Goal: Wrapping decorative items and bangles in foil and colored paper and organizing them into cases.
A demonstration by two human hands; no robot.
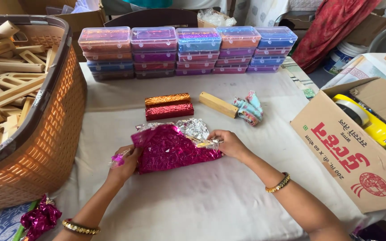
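At the near left corner lies a crumpled scrap of magenta foil [40,219] on the white-covered table [211,201]. A little farther, in the middle, both hands work on a sheet of magenta foil [173,149], which lies on the table with its silver back side turned up at the far edge. The left hand [125,164] has its fingers closed on the left edge of the sheet; the right hand [229,143] pinches the right edge with nearly closed fingers. The foil bulges, so something seems to be inside, but I cannot see it; the ends are not folded yet, so the wrapping looks about halfway.

Just beyond lie two finished blocks, one red wrapped block [169,111] and one orange wrapped block [167,99], touching side by side. To their right is a bare wooden block [218,105], not wrapped, beside a small patterned cloth [249,108]. On the left, a woven basket [50,147] holds many more wooden pieces. On the right stands an open cardboard box [349,156]. Far back, stacked plastic boxes [188,50] form a row.
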